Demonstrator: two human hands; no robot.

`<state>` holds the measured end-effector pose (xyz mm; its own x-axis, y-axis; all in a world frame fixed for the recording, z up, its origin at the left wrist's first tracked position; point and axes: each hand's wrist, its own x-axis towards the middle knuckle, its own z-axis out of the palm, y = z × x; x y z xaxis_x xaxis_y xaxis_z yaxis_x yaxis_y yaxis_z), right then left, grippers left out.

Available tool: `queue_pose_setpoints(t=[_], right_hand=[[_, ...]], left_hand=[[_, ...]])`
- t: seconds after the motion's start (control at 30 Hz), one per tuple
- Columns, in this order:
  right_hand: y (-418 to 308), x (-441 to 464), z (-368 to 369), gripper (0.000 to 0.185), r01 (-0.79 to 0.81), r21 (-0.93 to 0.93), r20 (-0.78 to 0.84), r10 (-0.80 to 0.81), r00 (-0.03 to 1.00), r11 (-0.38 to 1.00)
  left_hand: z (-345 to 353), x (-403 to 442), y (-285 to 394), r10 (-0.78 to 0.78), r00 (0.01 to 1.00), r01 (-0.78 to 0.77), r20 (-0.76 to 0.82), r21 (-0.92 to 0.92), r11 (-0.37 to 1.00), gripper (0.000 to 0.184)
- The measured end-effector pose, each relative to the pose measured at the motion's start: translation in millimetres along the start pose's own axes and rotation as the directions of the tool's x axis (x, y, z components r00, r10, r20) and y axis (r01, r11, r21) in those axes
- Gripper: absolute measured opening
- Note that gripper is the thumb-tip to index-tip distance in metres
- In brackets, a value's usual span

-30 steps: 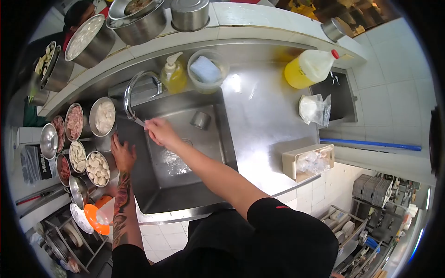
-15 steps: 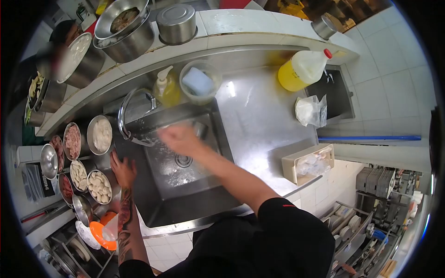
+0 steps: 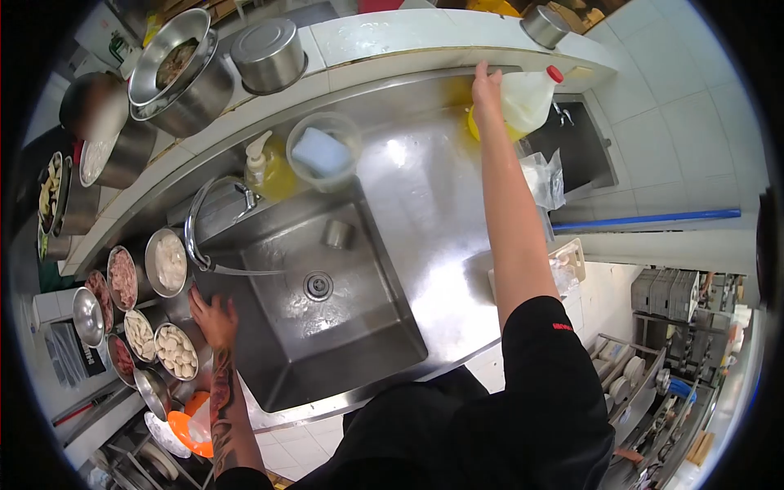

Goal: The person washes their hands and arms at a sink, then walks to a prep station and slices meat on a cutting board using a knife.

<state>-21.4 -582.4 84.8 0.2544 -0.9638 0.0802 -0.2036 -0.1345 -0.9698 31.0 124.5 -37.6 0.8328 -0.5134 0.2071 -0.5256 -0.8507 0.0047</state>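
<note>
My left hand [image 3: 216, 320] rests with fingers apart on the left edge of the steel sink [image 3: 318, 359], beside the metal bowls of food. My right hand [image 3: 487, 88] is stretched far out to the upper right, fingers extended, at the left side of a plastic jug [image 3: 527, 102] of yellow liquid with a red cap. My hand and forearm hide part of the jug, so contact is unclear. In the sink a small metal cup [image 3: 337, 234] lies near the back, behind the drain [image 3: 318, 286]. Water streams from the curved faucet [image 3: 192, 229].
A soap pump bottle [image 3: 263, 167] and a tub [image 3: 349, 159] holding a blue sponge [image 3: 321, 153] stand behind the sink. Bowls of white pieces [image 3: 176, 351] and pink meat [image 3: 123, 278] line the left. Pots [image 3: 268, 55] sit on the ledge, with another person beyond it. A plastic bag [image 3: 543, 180] lies right.
My right hand has moved from over the sink to the jug at the upper right. My left hand stays at the sink edge. The metal cup now shows fully in the sink.
</note>
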Motion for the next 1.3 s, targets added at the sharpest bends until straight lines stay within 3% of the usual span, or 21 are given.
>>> queue_pose_setpoints(t=[0.1,0.17,0.2,0.3,0.37,0.43,0.47,0.5,0.53,0.6,0.63,0.73,0.87,0.93,1.0,1.03,1.1,1.17,1.2,1.23,1.3], right_hand=[[4,-2,3,0.086,-0.075,-0.070,0.003,0.076,0.997,0.995],[28,9,2,0.089,-0.301,0.312,0.160,0.262,0.952,0.901],[30,13,5,0.089,-0.304,0.313,0.166,0.263,0.950,0.900],[33,28,21,0.090,-0.201,0.234,0.027,0.200,0.979,0.951],[58,81,38,0.085,-0.056,0.017,-0.184,0.058,0.981,0.998],[64,125,44,0.072,-0.095,0.231,-0.264,0.157,0.952,0.968],[46,120,42,0.061,-0.145,0.448,-0.245,0.278,0.929,0.882],[64,136,46,0.067,-0.099,0.518,-0.269,0.271,0.924,0.850],[48,113,58,0.067,-0.108,0.520,-0.257,0.275,0.926,0.848],[12,58,68,0.065,-0.125,0.466,-0.465,0.363,0.808,0.876],[5,43,72,0.068,-0.084,0.559,-0.454,0.389,0.802,0.825],[48,40,104,0.075,-0.108,0.490,-0.458,0.360,0.812,0.865],[37,-27,144,0.105,-0.355,0.572,-0.241,0.566,0.788,0.739],[27,-61,145,0.107,-0.448,0.464,-0.041,0.524,0.851,0.764],[52,-71,143,0.079,-0.594,0.554,0.528,0.305,0.792,0.583],[37,-74,127,0.079,-0.591,0.563,0.527,0.300,0.795,0.577],[13,-79,92,0.061,-0.609,0.308,0.595,0.352,0.723,0.731],[30,-18,74,0.062,-0.554,0.475,0.432,0.367,0.824,0.684],[30,14,67,0.068,-0.609,0.559,0.414,0.447,0.793,0.563],[30,30,62,0.076,-0.561,0.578,0.403,0.390,0.828,0.593],[30,41,67,0.085,-0.468,0.533,0.037,0.533,0.845,0.705]], left_hand=[[3,-1,-3,0.015,1.000,-0.015,-0.006,0.001,1.000,0.030],[3,0,-5,0.014,1.000,-0.014,0.003,0.006,1.000,0.029],[3,-1,-6,0.009,1.000,-0.009,0.014,0.008,1.000,0.029],[3,-1,-7,-0.007,0.999,0.007,0.038,-0.006,1.000,0.028],[1,0,-5,-0.020,0.999,0.020,0.046,-0.014,1.000,0.029],[1,0,-5,-0.040,0.998,0.041,0.052,-0.019,0.999,0.029],[3,-2,-6,-0.037,0.998,0.039,0.048,-0.036,0.999,0.030],[5,0,-9,-0.028,0.999,0.030,0.040,-0.049,0.998,0.031],[6,3,-10,-0.038,0.998,0.039,0.042,-0.040,0.998,0.031],[6,0,-9,-0.042,0.998,0.044,0.055,-0.036,0.998,0.032],[3,2,-8,-0.042,0.997,0.045,0.070,-0.035,0.998,0.032],[0,3,-1,-0.028,0.999,0.029,0.046,-0.019,0.999,0.033],[4,1,-3,-0.046,0.997,0.047,0.058,-0.015,0.999,0.032],[4,2,-2,-0.043,0.997,0.044,0.062,-0.005,0.999,0.032],[2,0,-1,-0.020,0.999,0.020,0.038,-0.018,1.000,0.031],[7,-2,-3,-0.014,0.999,0.014,0.030,-0.013,1.000,0.031],[15,-11,-11,-0.018,0.999,0.016,0.033,0.037,0.999,0.030],[8,-23,21,-0.044,0.999,0.044,0.007,-0.017,0.999,0.030],[5,-31,47,-0.069,0.998,0.068,-0.009,-0.085,0.994,0.030],[4,-40,72,-0.057,0.995,0.077,0.084,-0.255,0.964,0.032],[-5,-43,138,0.016,0.983,0.106,0.182,-0.639,0.762,0.039]])
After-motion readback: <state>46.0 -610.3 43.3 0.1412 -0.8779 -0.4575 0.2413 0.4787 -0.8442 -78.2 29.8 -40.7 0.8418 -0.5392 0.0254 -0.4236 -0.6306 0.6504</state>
